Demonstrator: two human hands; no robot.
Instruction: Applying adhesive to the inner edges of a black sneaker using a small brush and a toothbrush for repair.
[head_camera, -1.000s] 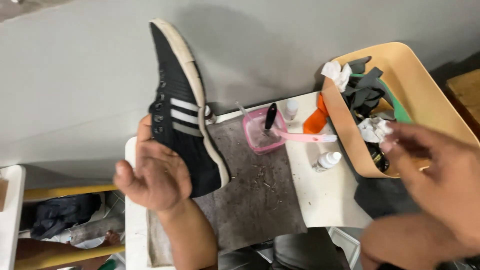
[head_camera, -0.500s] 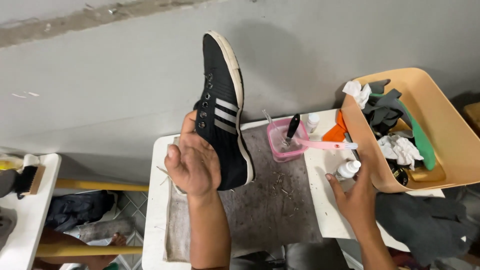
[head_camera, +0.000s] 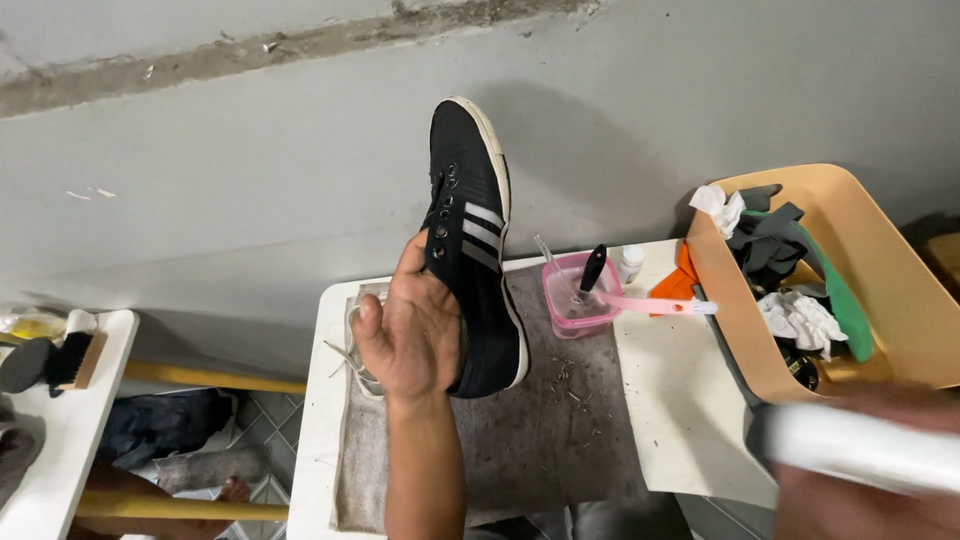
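1. My left hand grips the black canvas sneaker with white stripes, toe raised above the grey mat.
2. My right hand, blurred at lower right, holds a white bottle-like object; grip unclear.
3. Pink plastic tub sits right of the sneaker.

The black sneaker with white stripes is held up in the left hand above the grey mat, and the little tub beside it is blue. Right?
Not quite. In the head view the left hand does hold the black sneaker above the grey mat, but the little tub beside it is pink, not blue. A dark-handled brush stands in it.
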